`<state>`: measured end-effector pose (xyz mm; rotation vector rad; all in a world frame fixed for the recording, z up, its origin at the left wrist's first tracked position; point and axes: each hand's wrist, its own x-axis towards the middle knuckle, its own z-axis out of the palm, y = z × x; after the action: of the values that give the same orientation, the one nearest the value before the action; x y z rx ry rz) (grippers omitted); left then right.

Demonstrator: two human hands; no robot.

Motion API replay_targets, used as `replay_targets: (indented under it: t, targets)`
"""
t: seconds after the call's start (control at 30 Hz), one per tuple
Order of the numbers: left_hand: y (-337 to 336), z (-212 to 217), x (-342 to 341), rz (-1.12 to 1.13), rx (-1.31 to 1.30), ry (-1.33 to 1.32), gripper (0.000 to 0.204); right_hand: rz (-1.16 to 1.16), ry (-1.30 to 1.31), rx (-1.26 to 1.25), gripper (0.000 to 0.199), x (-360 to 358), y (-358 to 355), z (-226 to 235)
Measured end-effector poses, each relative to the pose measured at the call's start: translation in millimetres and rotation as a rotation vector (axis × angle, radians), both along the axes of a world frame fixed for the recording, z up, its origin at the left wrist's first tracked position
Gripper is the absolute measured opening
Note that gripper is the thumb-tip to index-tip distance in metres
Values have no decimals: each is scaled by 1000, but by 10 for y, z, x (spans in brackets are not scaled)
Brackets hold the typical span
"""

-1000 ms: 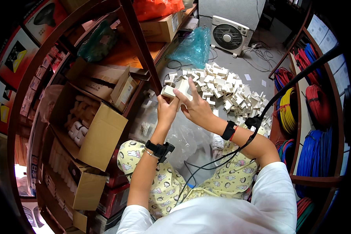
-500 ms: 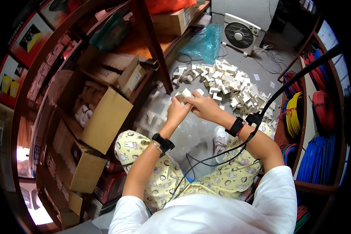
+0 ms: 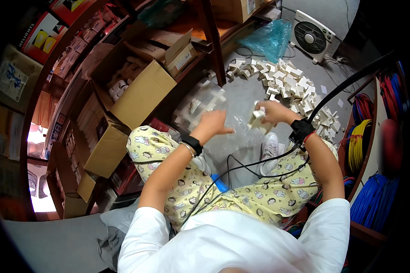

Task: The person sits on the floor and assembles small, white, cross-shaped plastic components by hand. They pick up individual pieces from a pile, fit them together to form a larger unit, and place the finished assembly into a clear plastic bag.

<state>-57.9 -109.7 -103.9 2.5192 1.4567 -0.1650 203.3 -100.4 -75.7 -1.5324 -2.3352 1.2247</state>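
Observation:
My right hand (image 3: 274, 112) grips a small white plastic box-shaped piece (image 3: 257, 116), over a clear plastic bag (image 3: 234, 119) on the floor between my feet. Across from it, my left hand (image 3: 213, 123) hovers above the bag's left part, thumb stretched out from the fingers, with nothing visible in it. More white pieces (image 3: 210, 96) lie in or under the clear plastic beyond my left hand; the film blurs which. A large heap of similar white pieces (image 3: 300, 88) spreads over the floor on the far right side.
Open cardboard boxes (image 3: 143, 98) line the shelving on the left. A teal plastic bag (image 3: 271, 41) and a box fan (image 3: 310, 36) are at the back. Coils of yellow wire (image 3: 360, 145) and blue wire (image 3: 373, 202) fill the right rack. Black cables (image 3: 241, 169) cross my lap.
My hands, together on a white piece before, have come apart. The right one holds a piece lower and nearer, while the left has let go. The view has swung left.

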Motion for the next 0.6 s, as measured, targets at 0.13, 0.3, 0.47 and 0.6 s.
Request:
replay_targets:
  t: [0.13,0.3,0.47,0.6]
  targets:
    - [-471,-530,3,-10,128,91,68,55,-19,-372,46,-85,-259,-283]
    - [-583,-1245,-109,-14,262,116,36,228,10,-482,48,-94,-570,-833]
    - [-595,-1344,-195,35,337,-148,7,111,71,-685,44,-288,-831,-1072]
    - [-656,-1180,-170,117,255,-193,4,-71,221,-688,34,-606,-1008,-1439]
